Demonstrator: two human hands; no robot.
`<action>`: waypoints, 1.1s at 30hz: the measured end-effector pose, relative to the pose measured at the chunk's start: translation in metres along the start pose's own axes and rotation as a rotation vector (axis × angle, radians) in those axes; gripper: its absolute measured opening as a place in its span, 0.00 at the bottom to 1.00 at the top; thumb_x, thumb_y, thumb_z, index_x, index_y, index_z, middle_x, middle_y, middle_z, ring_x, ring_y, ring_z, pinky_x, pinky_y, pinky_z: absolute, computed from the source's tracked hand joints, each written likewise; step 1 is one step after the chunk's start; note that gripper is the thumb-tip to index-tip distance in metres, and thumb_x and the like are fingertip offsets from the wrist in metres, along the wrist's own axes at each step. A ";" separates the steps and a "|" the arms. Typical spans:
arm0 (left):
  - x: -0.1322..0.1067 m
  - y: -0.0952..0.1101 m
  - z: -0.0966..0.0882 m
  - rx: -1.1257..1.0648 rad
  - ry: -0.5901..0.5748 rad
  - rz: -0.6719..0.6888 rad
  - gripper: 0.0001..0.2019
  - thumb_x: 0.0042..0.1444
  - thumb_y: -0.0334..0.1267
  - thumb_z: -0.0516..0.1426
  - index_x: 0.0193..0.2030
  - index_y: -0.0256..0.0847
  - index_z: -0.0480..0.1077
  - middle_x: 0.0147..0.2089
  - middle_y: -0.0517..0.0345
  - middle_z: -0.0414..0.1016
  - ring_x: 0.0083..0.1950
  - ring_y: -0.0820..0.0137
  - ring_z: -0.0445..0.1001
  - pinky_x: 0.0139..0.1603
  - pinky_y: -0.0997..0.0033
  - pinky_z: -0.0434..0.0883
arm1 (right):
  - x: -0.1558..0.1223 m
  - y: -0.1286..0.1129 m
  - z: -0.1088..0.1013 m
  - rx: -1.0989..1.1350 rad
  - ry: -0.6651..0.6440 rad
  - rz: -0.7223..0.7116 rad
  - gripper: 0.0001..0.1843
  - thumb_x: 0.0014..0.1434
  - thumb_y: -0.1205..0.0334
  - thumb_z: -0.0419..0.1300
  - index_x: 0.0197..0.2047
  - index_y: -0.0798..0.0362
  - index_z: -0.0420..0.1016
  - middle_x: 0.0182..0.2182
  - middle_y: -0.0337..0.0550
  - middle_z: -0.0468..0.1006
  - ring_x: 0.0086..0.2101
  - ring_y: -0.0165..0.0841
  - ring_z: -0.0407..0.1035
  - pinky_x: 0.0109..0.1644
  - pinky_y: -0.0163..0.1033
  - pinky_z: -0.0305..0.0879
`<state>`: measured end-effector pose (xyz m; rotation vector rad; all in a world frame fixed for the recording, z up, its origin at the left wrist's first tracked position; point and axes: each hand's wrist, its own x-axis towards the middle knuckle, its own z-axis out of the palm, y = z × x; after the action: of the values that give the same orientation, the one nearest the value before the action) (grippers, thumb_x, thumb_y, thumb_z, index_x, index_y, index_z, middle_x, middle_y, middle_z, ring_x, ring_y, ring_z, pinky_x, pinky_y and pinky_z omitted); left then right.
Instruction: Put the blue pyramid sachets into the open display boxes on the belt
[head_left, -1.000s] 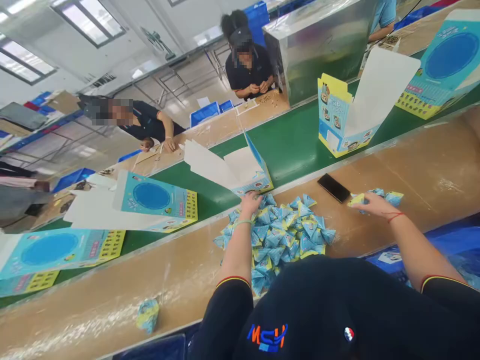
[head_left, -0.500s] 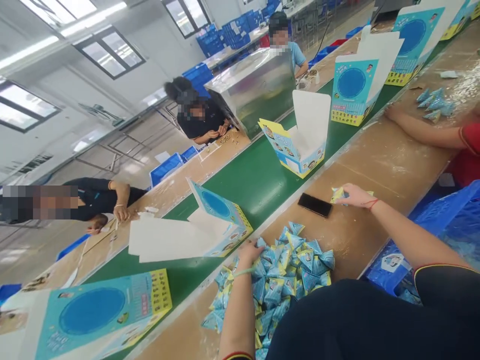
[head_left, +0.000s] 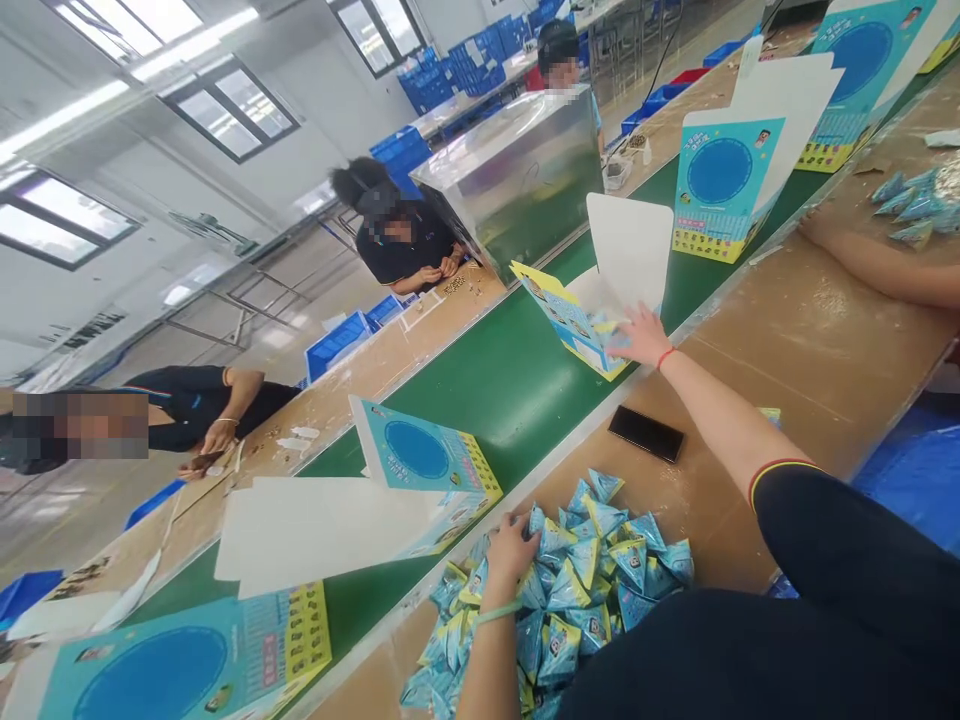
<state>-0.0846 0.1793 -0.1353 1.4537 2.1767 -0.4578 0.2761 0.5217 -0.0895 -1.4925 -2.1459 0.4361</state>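
Note:
My right hand (head_left: 639, 335) reaches over the open blue-and-yellow carton (head_left: 559, 310) with its fingers spread. A small blue-and-yellow packet (head_left: 602, 325) lies at its fingertips, inside the carton's opening; it is partly hidden and blurred. My left hand (head_left: 514, 545) is at the upper left edge of a heap of triangular snack packets (head_left: 570, 585). Its fingers curl down around a packet there, and the fingertips are partly hidden among the others. Between the heap and my right arm lies a black phone (head_left: 646, 434) on the brown tabletop.
More open cartons (head_left: 442, 450) stand along the green conveyor belt (head_left: 480, 370). A metal housing (head_left: 517, 180) spans the belt ahead. People work across the belt, and another person's arm (head_left: 877, 255) rests at right near more packets. A lone packet (head_left: 770, 414) shows behind my right forearm.
My right hand has moved from the tabletop beside the phone, where it held a packet, forward and left to the carton; its fingers have spread. My left hand stays at the heap.

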 end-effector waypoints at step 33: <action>-0.018 0.009 -0.015 0.063 -0.039 0.023 0.25 0.65 0.43 0.55 0.69 0.46 0.69 0.72 0.44 0.64 0.66 0.50 0.70 0.67 0.53 0.66 | -0.087 -0.063 0.043 -0.058 0.149 -0.208 0.27 0.63 0.69 0.54 0.65 0.57 0.72 0.68 0.61 0.65 0.69 0.55 0.50 0.72 0.73 0.40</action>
<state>-0.0731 0.1767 -0.1126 1.4888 2.1303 -0.5467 0.2275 0.4191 -0.1107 -1.2717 -2.1810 0.1855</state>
